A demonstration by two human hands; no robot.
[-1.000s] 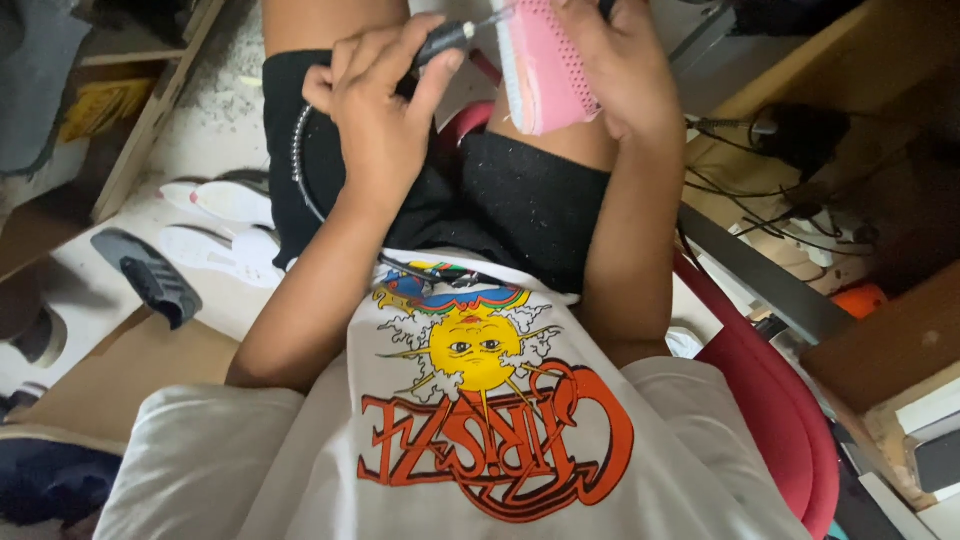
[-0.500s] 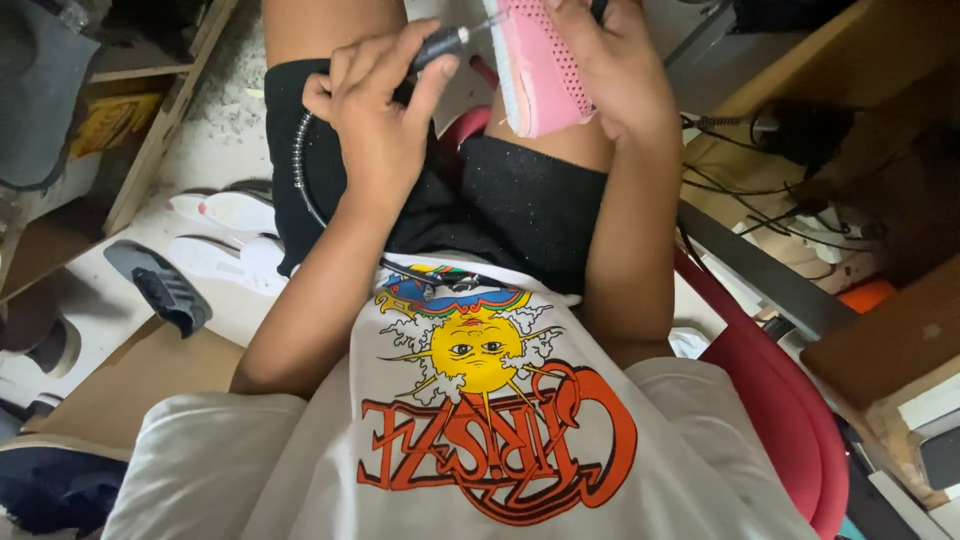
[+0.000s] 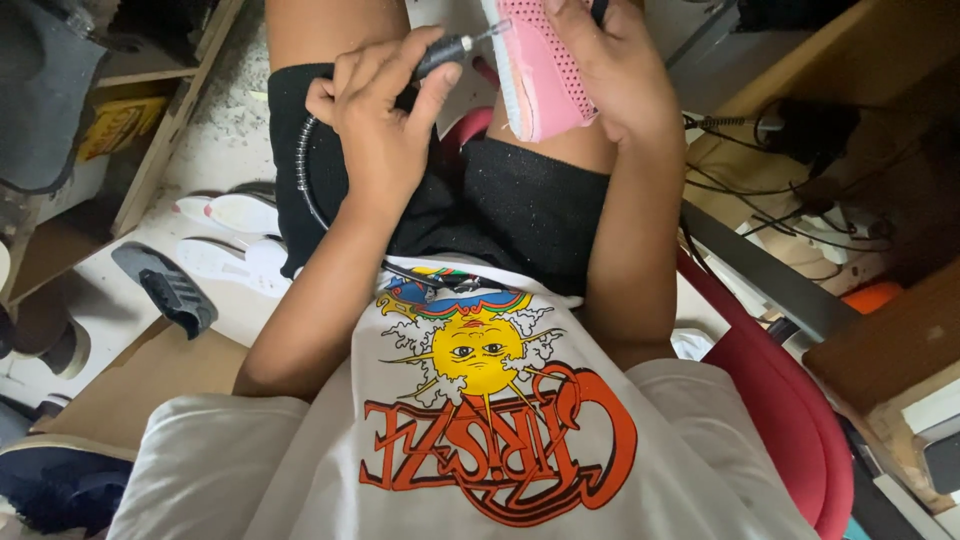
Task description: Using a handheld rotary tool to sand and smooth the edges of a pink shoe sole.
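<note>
My left hand [image 3: 385,125] grips a slim dark rotary tool handpiece [image 3: 443,48]. Its coiled flexible shaft [image 3: 303,170] runs down past my wrist over my black shorts. The metal tip touches the white sole edge of a pink mesh shoe [image 3: 545,75]. That shoe is held upright by my right hand [image 3: 615,75], which wraps its far side above my lap. The top of the shoe is cut off by the frame.
White insoles [image 3: 235,215] and a grey sole [image 3: 165,290] lie on the floor at left, near wooden shelving [image 3: 170,120]. I sit on a red chair [image 3: 790,420]. Cables [image 3: 790,200] and wooden boards crowd the right. A dark blue shoe [image 3: 55,490] is at bottom left.
Both hands stay on the tool and the shoe, with the tip still at the sole edge. The view has shifted slightly, so the floor at left shows more.
</note>
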